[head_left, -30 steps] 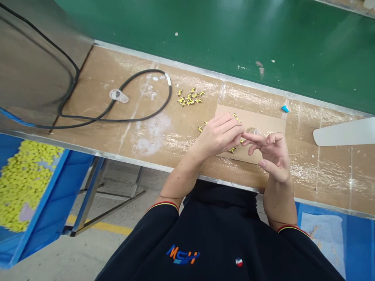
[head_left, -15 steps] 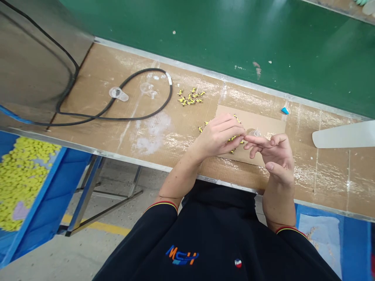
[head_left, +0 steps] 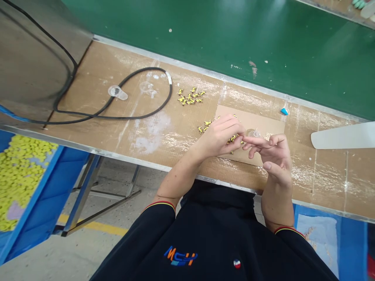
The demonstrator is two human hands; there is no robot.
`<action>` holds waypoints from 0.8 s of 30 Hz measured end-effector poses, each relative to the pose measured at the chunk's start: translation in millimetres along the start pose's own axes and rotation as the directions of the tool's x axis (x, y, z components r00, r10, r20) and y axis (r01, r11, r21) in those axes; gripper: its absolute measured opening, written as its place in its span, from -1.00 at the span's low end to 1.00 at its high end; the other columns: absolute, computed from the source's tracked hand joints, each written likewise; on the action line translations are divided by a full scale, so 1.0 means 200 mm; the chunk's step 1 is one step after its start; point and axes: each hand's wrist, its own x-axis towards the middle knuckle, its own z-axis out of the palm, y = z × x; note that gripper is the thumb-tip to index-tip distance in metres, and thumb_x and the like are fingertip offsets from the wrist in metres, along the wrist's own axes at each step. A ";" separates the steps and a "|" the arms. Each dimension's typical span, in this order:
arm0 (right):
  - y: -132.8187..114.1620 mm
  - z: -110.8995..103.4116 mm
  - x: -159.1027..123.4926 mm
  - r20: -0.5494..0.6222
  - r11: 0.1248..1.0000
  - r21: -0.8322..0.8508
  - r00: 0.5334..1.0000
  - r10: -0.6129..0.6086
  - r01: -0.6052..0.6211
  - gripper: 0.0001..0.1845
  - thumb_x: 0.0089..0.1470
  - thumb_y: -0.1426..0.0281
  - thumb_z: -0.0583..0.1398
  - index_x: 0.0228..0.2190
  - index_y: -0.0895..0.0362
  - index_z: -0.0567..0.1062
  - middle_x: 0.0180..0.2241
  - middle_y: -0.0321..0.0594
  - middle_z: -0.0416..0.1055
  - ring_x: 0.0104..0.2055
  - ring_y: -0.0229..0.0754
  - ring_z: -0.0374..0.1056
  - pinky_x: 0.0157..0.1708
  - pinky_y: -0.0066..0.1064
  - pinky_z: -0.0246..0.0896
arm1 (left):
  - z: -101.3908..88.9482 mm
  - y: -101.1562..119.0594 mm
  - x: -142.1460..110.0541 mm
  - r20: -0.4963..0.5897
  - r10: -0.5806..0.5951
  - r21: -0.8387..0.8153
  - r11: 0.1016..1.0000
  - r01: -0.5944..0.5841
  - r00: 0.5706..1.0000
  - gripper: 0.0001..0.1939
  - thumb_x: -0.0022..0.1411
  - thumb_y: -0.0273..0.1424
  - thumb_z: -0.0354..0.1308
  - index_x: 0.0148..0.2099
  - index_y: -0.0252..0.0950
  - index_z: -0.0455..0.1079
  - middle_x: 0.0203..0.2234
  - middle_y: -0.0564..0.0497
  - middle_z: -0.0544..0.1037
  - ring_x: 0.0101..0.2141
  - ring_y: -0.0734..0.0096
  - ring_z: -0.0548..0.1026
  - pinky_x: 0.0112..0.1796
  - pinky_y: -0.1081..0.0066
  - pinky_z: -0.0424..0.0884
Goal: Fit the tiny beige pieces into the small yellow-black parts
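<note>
My left hand (head_left: 221, 136) curls over a cluster of tiny yellow parts (head_left: 233, 138) at the left end of a cardboard sheet (head_left: 258, 121). Its fingertips hide part of that cluster. My right hand (head_left: 274, 158) faces it, the index finger reaching across to the left fingertips. Nothing shows in the right hand. A small clear plastic piece (head_left: 254, 133) lies just beyond that finger, and a few beige grains (head_left: 268, 136) lie close by. More yellow parts (head_left: 190, 96) sit in a loose pile on the bench beyond the sheet.
A black cable (head_left: 117, 116) loops over the bench top (head_left: 146, 144), around clear plastic pieces (head_left: 117, 92). A small blue wedge (head_left: 284, 111) and a white plastic blade (head_left: 342, 135) lie to the right. A blue crate (head_left: 35, 183) of yellow pieces stands below left.
The whole view has drifted slightly. My left hand sits a little further right, with more yellow parts showing at its fingertips. My right hand has barely moved.
</note>
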 end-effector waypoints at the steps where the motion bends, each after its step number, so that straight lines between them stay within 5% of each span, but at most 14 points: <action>1: -0.01 0.00 0.00 -0.008 1.000 0.016 1.000 0.000 0.001 -0.61 0.17 0.20 0.32 -0.20 -0.08 0.18 0.10 -0.12 0.63 -0.07 0.02 0.58 -0.33 -0.15 0.44 | 0.00 0.00 0.00 -0.021 -0.017 -0.079 0.997 0.015 1.000 -0.89 0.36 -0.55 0.12 -0.20 -0.23 0.33 -0.40 0.06 0.57 -0.34 0.45 0.49 -0.21 0.37 0.47; 8: -0.03 0.01 0.00 -0.007 0.997 0.081 1.000 -0.007 0.008 -0.60 0.15 0.19 0.32 -0.21 -0.08 0.18 0.09 -0.11 0.64 -0.13 0.04 0.59 -0.38 -0.14 0.44 | -0.02 0.03 0.02 -0.057 -0.059 -0.233 0.971 0.044 0.997 -0.92 0.36 -0.51 0.19 -0.18 -0.22 0.41 -0.37 0.08 0.63 -0.31 0.50 0.58 -0.14 0.36 0.50; 19: 0.02 0.01 -0.01 -0.013 0.998 -0.067 1.000 -0.002 0.001 -0.58 0.15 0.30 0.36 -0.19 -0.09 0.19 0.22 -0.17 0.54 0.01 0.00 0.53 -0.25 -0.11 0.45 | 0.00 -0.02 -0.01 -0.018 0.012 0.181 0.983 -0.009 1.000 -0.91 0.32 -0.52 0.15 -0.23 -0.23 0.35 -0.41 0.06 0.58 -0.32 0.40 0.48 -0.24 0.38 0.47; 24: 0.03 0.02 -0.01 -0.016 0.993 -0.116 1.000 0.006 -0.008 -0.56 0.14 0.30 0.36 -0.20 -0.08 0.16 0.25 -0.16 0.51 0.02 0.02 0.52 -0.25 -0.09 0.46 | 0.01 -0.02 -0.01 0.003 0.006 0.245 0.969 -0.007 1.000 -0.91 0.33 -0.52 0.10 -0.23 -0.22 0.31 -0.41 0.05 0.55 -0.31 0.37 0.46 -0.24 0.35 0.42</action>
